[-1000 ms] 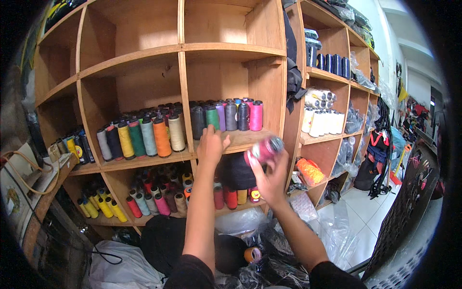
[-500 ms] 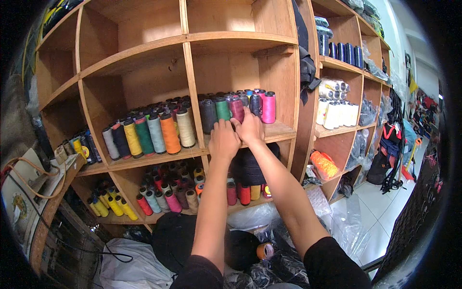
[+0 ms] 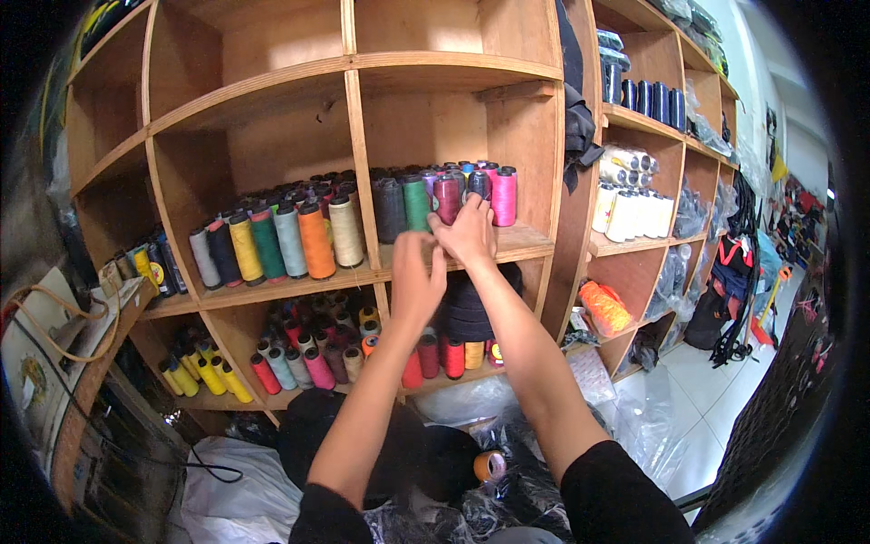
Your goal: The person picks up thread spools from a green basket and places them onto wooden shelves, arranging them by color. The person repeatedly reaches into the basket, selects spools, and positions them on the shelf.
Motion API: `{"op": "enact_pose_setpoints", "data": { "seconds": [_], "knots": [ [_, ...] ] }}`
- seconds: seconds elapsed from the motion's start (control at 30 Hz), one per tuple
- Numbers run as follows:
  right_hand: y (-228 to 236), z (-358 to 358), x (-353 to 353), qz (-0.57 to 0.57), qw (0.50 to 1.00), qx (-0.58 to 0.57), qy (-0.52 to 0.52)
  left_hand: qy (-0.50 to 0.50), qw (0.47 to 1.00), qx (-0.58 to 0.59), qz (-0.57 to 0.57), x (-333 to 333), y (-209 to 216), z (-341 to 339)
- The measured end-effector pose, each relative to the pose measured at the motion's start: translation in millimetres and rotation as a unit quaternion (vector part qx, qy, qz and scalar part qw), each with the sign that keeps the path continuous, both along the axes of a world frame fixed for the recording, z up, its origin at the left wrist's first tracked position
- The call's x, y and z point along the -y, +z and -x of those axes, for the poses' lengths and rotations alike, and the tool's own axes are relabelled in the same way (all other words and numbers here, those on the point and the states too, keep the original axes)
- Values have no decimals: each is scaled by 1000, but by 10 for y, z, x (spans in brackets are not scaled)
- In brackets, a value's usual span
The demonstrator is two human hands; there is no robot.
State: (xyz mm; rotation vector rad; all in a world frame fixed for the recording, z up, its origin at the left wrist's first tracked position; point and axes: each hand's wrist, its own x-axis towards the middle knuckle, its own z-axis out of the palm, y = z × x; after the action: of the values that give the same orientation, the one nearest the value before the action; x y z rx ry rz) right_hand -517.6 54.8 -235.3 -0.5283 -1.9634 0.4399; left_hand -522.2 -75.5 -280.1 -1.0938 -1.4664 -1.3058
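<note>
My right hand [image 3: 468, 234] reaches to the front edge of a shelf compartment. Its fingers rest against a dark navy thread spool [image 3: 478, 185], and its thumb, spread away from them, lies near the base of a maroon thread spool [image 3: 446, 199]. Just below and left of it, in front of the shelf edge, is my left hand [image 3: 419, 276], with bent fingers slightly blurred and no spool visible in it. A green spool [image 3: 416, 203] and a dark grey spool [image 3: 390, 210] stand left of the maroon one. At the right end is a pink spool [image 3: 504, 198].
The wooden shelf [image 3: 272, 292] holds rows of coloured spools, with an orange spool [image 3: 315, 243] in the compartment to the left. Below hangs a black bundle [image 3: 467, 313]. White spools [image 3: 627, 216] fill another shelf at right. Plastic bags and an orange roll [image 3: 489, 466] lie below.
My left hand has drawn back and down from the spools. My right hand has shifted slightly, its fingers now on the navy spool rather than beside the maroon one.
</note>
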Motion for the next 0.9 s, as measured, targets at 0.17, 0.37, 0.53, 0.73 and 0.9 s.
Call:
{"op": "enact_pose_setpoints", "data": {
  "seconds": [0.17,0.37,0.53,0.73,0.9],
  "knots": [
    [39,-29,152,-7,998,-56,-17,-93,972,212,51,1007,-1078,-1013],
    [67,-131,217,-29,999,-44,-6,-124,755,642,43,2048,-1714,-2269],
    [13,-1100,949,-94,994,57,25,-106,510,852,-59,3158,-1524,-3418],
    [686,-3681,3194,98,780,443,431,-51,214,974,-60,3762,40,-4043],
    [1434,-4780,3749,204,816,394,371,-102,289,951,50,3822,1136,-4231]
  ]
}}
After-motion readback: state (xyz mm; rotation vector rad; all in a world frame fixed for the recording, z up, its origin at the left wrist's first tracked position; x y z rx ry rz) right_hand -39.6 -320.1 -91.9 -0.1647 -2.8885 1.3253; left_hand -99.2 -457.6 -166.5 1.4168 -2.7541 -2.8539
